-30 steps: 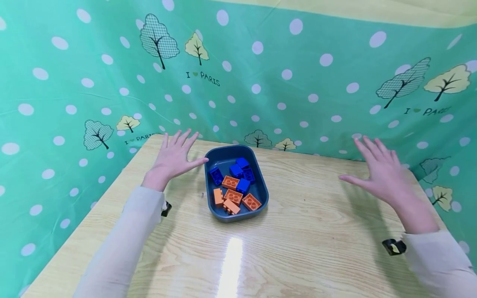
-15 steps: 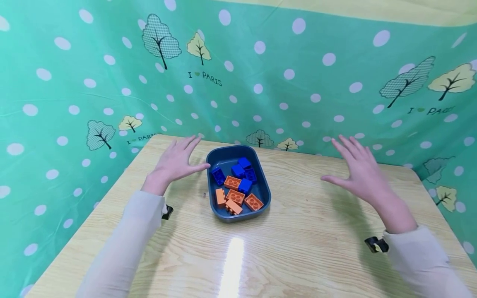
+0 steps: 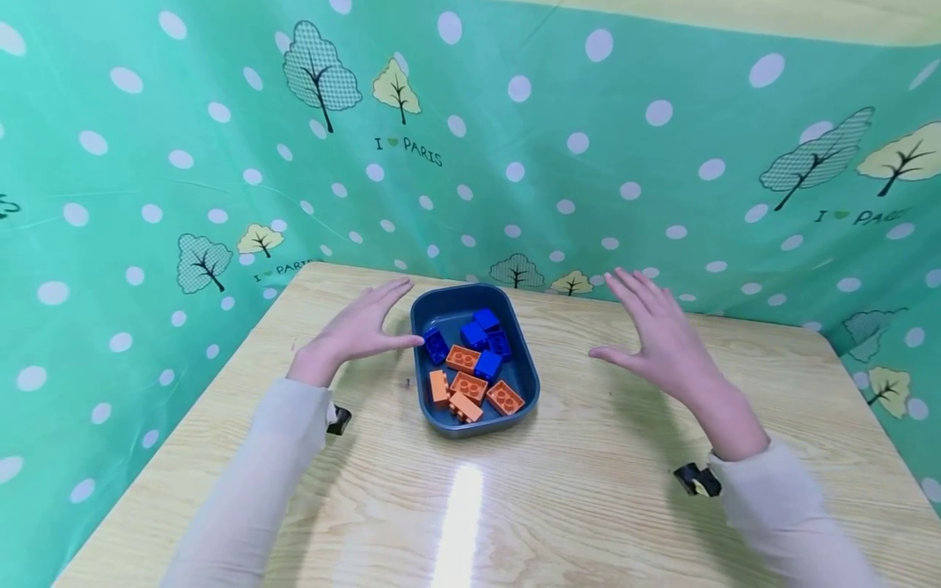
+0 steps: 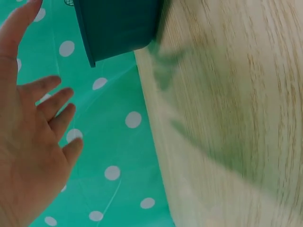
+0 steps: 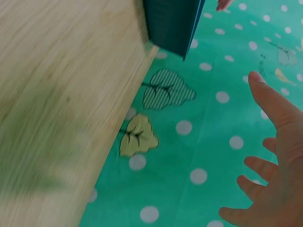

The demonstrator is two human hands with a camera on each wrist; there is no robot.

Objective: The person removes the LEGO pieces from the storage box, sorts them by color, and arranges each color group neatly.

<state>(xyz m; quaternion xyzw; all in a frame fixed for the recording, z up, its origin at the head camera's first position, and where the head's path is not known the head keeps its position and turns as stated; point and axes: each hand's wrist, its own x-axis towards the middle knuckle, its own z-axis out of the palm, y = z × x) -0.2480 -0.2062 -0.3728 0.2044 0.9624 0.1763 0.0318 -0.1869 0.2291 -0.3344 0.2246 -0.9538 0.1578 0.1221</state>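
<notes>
In the head view, a dark blue bin sits on the wooden counter near the middle of the frame. Inside lie loose blue bricks, mostly toward its upper part, and orange bricks toward its lower part, some on their sides. Left of the bin, the left hand is spread with its thumb held well away from the fingers; it grips nothing. The thumb tip overlaps the bin's left rim, but contact cannot be told. The right hand, right of centre, is likewise wide open, holding nothing, and clear of the bin. If only one side were pushed, the bin would probably skid across the smooth counter; a thumb hooked over the rim could tilt it and send the loose bricks sliding.

In the left wrist view, the bin's outer wall shows at the top, with the left hand's palm and parted fingers at the left edge, apart from it. Closing too high there might catch only the rim.

In the right wrist view, the bin is at upper centre and the right hand at lower right, fingers apart. Misjudging that gap could knock the bin sideways.
</notes>
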